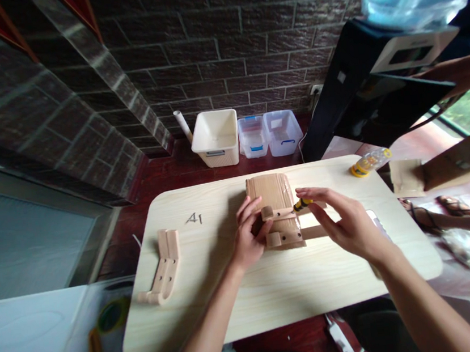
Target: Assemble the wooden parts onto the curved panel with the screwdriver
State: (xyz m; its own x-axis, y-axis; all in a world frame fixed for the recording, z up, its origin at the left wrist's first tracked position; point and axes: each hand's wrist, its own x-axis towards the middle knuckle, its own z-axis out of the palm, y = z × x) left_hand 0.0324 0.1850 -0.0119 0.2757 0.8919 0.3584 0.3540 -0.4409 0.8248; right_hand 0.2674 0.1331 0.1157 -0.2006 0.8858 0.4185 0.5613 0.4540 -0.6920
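A cardboard box (269, 190) lies on the pale table (216, 304), with two light wooden pieces across it, the upper wooden piece (287, 213) and the lower wooden piece (291, 236). Dark holes show in both. My left hand (248, 232) grips the left end of the upper piece against the box. A small yellow-and-black screwdriver (302, 203) is in the fingers of my right hand (343, 217), its tip at the upper piece. Two more curved wooden pieces (167, 267) lie side by side at the left. Several screws (194, 218) are scattered behind them.
A clear bottle with a yellow base (369, 163) lies at the table's back right corner. A phone-like object (378, 222) is partly hidden behind my right hand. On the floor beyond stand a cream bin (215, 138) and two clear plastic boxes (283, 133). Another person's legs (463, 216) show at the right.
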